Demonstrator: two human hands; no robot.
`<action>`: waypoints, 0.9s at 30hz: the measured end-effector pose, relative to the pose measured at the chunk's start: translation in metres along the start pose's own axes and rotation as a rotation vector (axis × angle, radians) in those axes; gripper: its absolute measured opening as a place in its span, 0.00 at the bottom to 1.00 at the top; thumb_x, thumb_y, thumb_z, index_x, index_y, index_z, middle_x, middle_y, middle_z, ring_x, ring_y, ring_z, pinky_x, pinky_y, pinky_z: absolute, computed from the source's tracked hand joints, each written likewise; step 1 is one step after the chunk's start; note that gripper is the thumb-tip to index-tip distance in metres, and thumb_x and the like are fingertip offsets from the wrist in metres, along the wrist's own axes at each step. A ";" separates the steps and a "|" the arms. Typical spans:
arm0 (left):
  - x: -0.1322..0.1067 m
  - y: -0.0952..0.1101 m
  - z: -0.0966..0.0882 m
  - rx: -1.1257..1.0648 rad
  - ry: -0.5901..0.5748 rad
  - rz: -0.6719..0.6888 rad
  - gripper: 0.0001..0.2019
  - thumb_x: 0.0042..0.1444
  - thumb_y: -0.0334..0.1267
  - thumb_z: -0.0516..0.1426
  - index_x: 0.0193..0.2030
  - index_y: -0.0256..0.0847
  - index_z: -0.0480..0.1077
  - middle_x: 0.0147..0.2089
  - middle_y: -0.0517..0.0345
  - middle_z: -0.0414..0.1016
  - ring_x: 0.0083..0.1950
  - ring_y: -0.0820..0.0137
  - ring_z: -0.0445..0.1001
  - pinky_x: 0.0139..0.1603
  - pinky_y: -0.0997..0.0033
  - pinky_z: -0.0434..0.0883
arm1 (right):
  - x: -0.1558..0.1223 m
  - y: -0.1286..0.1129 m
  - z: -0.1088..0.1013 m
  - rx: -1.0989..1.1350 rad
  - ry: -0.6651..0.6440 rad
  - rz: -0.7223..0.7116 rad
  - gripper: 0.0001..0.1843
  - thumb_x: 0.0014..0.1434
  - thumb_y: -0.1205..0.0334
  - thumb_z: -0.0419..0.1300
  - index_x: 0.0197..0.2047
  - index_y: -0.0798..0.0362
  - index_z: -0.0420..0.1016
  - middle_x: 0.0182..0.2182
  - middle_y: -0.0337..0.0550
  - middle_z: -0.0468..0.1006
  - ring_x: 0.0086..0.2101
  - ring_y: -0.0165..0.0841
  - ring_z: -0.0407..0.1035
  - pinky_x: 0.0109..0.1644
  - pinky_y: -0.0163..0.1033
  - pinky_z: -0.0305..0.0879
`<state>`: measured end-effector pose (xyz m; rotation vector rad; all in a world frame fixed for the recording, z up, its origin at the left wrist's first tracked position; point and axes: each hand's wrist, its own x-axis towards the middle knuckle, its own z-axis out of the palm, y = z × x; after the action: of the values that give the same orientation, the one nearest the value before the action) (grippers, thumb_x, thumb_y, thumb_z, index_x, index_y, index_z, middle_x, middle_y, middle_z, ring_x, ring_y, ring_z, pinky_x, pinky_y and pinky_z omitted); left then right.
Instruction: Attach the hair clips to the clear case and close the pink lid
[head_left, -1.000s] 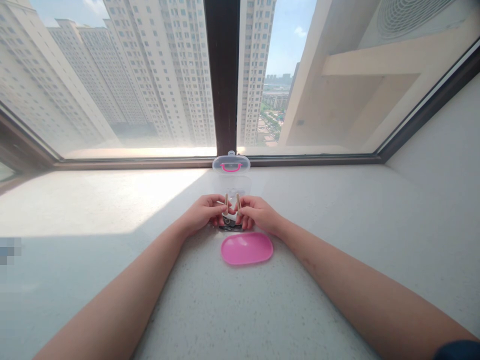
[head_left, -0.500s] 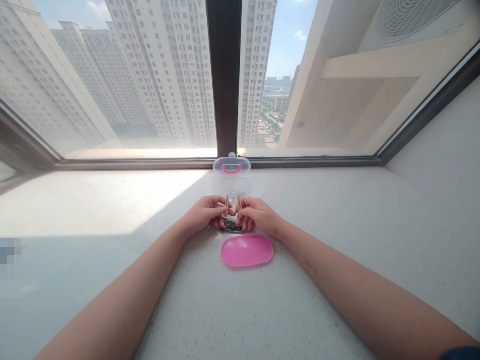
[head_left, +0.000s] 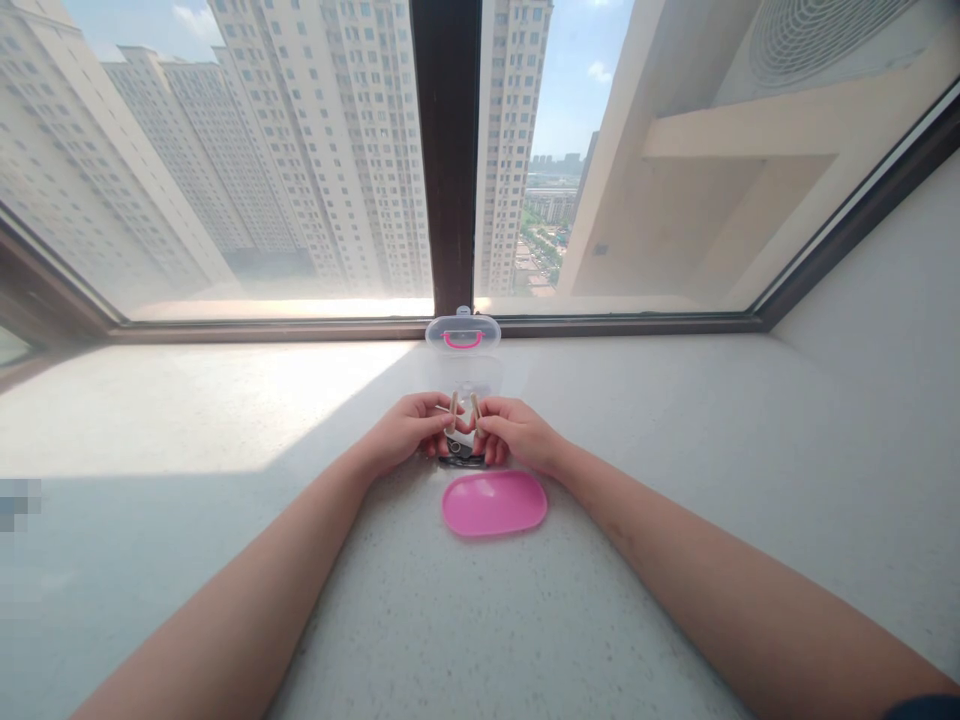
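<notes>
My left hand (head_left: pixel 412 428) pinches a small tan wooden-looking stick (head_left: pixel 453 408) between thumb and fingers. Facing it, a similar tan wooden-looking stick (head_left: pixel 476 411) is pinched in my right hand (head_left: pixel 519 430). The two sticks stand nearly upright with a narrow gap between them. Below that gap lies a dark thing with a small ring (head_left: pixel 463 455), partly covered by my fingers. Just beyond my hands is a clear plastic box (head_left: pixel 480 375), its body partly hidden. Its lid (head_left: pixel 454 331), with a pink handle, is raised toward the window.
On the pale speckled sill (head_left: pixel 465 620), a pink oval tray (head_left: pixel 495 503) lies just in front of my hands. A dark window frame (head_left: pixel 615 325) runs along the back, with a thick post (head_left: pixel 454 160) behind the box. Sunlight falls on the left part of the sill.
The stick in my right hand leans a little more to the left at its top. My left hand, the box and the tray stay essentially where they were.
</notes>
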<state>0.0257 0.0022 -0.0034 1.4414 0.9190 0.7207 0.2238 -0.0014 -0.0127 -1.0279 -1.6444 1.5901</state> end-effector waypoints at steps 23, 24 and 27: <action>0.001 -0.005 0.000 -0.069 0.010 -0.001 0.14 0.54 0.42 0.60 0.39 0.38 0.61 0.39 0.49 0.78 0.22 0.77 0.72 0.19 0.80 0.61 | 0.003 0.009 -0.001 0.031 0.008 -0.073 0.07 0.51 0.69 0.50 0.36 0.52 0.61 0.19 0.33 0.74 0.14 0.25 0.65 0.16 0.26 0.58; 0.001 -0.004 0.000 -0.069 0.009 -0.001 0.13 0.54 0.42 0.60 0.39 0.38 0.61 0.39 0.50 0.78 0.22 0.77 0.72 0.19 0.80 0.61 | 0.003 0.009 -0.001 0.029 0.008 -0.076 0.07 0.50 0.69 0.50 0.35 0.52 0.61 0.19 0.33 0.74 0.14 0.25 0.65 0.15 0.26 0.58; 0.001 -0.004 0.000 -0.065 0.007 0.000 0.13 0.54 0.41 0.60 0.39 0.38 0.61 0.39 0.50 0.78 0.22 0.77 0.72 0.19 0.80 0.61 | 0.003 0.008 -0.001 0.031 0.003 -0.079 0.07 0.50 0.69 0.50 0.35 0.52 0.61 0.19 0.34 0.74 0.14 0.25 0.64 0.15 0.26 0.57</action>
<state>0.0254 0.0032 -0.0076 1.3827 0.8937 0.7494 0.2243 0.0019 -0.0209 -0.9378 -1.6325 1.5568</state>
